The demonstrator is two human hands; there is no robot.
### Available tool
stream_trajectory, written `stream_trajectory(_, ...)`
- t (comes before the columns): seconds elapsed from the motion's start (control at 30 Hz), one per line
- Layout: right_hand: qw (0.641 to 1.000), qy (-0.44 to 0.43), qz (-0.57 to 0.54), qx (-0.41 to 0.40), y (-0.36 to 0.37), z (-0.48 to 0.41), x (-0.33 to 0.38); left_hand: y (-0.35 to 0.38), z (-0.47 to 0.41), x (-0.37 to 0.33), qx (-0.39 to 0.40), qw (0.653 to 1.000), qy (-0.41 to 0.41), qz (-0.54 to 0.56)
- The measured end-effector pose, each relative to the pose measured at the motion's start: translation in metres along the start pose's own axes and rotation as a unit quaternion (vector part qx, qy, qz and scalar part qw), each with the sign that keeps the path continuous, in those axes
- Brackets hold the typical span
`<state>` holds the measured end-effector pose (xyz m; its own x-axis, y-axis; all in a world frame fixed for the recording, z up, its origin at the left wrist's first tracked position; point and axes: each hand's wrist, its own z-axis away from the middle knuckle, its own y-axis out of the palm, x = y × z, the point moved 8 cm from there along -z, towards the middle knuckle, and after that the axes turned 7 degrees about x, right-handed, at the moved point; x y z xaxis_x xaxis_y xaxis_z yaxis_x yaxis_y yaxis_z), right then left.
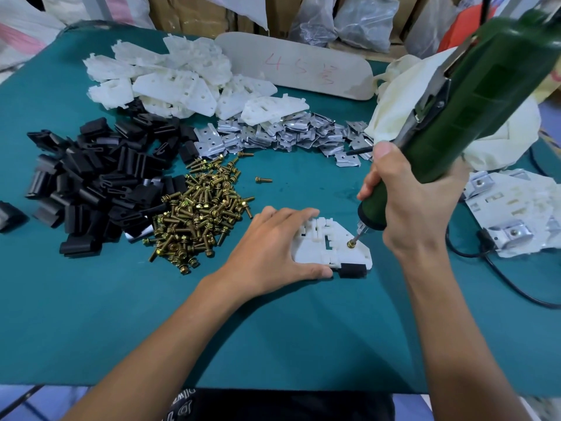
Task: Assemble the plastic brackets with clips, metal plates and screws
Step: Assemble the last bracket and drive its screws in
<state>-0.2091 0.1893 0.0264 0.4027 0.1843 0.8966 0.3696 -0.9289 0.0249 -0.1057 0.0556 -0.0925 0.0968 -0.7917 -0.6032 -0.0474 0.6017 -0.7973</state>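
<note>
Tabletop [76,314] teal, brackets [170,77] piled, cartons [188,13] behind

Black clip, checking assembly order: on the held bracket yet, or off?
On: the black clip juts from the white bracket's near edge, below the electric screwdriver's tip.

Left hand [273,247] lies flat with fingers spread; right hand [406,202] curls tight round the electric screwdriver [491,86]

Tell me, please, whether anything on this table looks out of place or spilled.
Only small strays. One screw lies alone on the table, right of the screw pile, and one black clip sits apart at its left edge. The bracket under the screwdriver in the right hand lies flat.
</note>
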Motion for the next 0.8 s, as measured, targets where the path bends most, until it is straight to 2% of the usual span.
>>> stream_trajectory(0.43,0.994,0.049,-0.055,-0.085,-0.015,-0.001,-0.012,0.001,-0.001,-0.002,0.0,1.0,-0.004,-0.013)
stream_trajectory(0.8,0.994,0.049,-0.053,-0.08,-0.017,-0.002,-0.012,0.002,-0.001,-0.002,0.007,1.0,0.006,-0.011)
